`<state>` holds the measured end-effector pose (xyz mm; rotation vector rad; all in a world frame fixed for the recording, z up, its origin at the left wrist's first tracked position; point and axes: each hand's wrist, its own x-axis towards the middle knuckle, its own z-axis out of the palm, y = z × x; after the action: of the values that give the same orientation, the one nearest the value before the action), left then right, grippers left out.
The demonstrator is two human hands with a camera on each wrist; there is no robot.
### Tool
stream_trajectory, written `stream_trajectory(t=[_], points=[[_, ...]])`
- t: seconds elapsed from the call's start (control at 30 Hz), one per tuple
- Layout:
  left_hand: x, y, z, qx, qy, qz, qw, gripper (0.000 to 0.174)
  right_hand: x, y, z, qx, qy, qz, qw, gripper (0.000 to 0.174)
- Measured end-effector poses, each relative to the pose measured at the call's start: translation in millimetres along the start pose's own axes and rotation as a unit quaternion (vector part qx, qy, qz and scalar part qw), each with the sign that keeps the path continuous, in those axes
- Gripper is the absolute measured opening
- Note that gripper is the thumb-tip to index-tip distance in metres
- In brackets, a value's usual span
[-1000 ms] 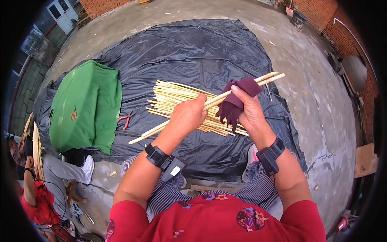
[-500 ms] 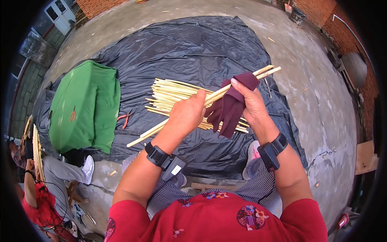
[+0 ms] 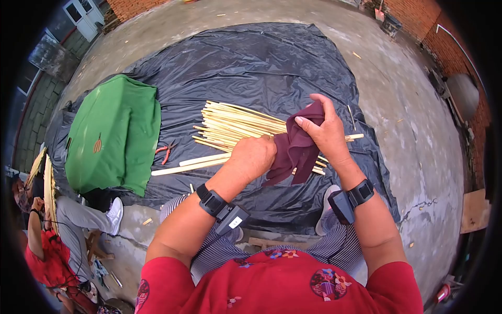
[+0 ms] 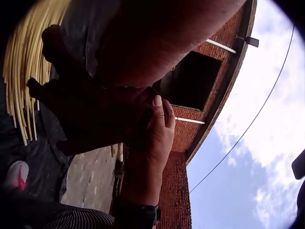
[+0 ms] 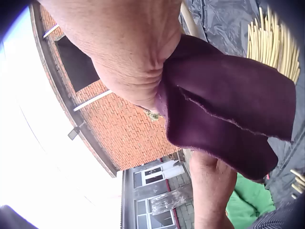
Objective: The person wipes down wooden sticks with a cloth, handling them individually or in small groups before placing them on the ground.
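Observation:
My left hand [image 3: 254, 157] is curled round two long pale peeled sticks [image 3: 196, 163], whose ends reach out to the left. Past my right wrist, a stick end shows on the other side. A dark purple cloth [image 3: 297, 144] with cut strips drapes over the sticks' middle and hides part of them. My right hand [image 3: 328, 133] pinches the cloth's upper part between thumb and fingers, the forefinger raised. In the right wrist view the cloth [image 5: 228, 95] hangs in a wide fold with a frayed edge. Behind it lies a pile of similar sticks [image 3: 238, 123].
A black plastic sheet [image 3: 251, 57] covers the concrete ground. To the left are a green cloth-covered heap [image 3: 112, 136] and red-handled pliers [image 3: 166, 153]. Another person [image 3: 49, 251] sits at the far left beside upright sticks. A thin stick [image 3: 351, 118] lies at the right.
The held sticks have dropped lower, shifted left and lie flatter. The purple cloth, wrapped round them earlier, is loosened and spread, and my right hand's fingers have lifted off the sticks.

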<state>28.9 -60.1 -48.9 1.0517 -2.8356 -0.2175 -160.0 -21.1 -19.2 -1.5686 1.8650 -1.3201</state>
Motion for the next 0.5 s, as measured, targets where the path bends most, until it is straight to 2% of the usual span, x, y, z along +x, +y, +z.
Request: stream_trajectory(t=[0.13, 0.17, 0.23, 0.27, 0.33, 0.37, 0.43, 0.5], points=[[2, 1, -9, -0.060, 0.055, 0.000, 0.997, 0.014, -4, 5, 7, -0.089, -0.057, -0.178, 0.978, 0.052], [4, -2, -10, -0.054, 0.064, -0.003, 0.996, 0.015, -8, 4, 13, -0.100, -0.058, -0.211, 0.971, 0.056], [6, -6, -15, -0.044, 0.084, -0.006, 0.996, 0.017, -13, -12, 11, -0.224, -0.012, -0.294, 0.929, 0.056], [5, -5, -17, -0.053, 0.102, -0.009, 0.993, 0.015, -12, -10, 11, -0.202, -0.013, -0.291, 0.935, 0.053], [5, -5, -25, -0.071, 0.083, -0.006, 0.994, 0.018, -4, -2, 9, -0.160, -0.015, -0.283, 0.945, 0.047], [4, -7, -27, -0.079, 0.073, -0.006, 0.994, 0.019, 1, 0, 2, -0.111, -0.118, -0.155, 0.975, 0.037], [3, -12, -19, -0.050, 0.073, 0.003, 0.996, 0.021, 8, 14, 2, -0.147, -0.109, -0.117, 0.976, 0.031], [4, -14, -13, -0.032, 0.065, 0.000, 0.997, 0.021, 10, 17, 2, -0.063, -0.081, -0.162, 0.981, 0.028]])
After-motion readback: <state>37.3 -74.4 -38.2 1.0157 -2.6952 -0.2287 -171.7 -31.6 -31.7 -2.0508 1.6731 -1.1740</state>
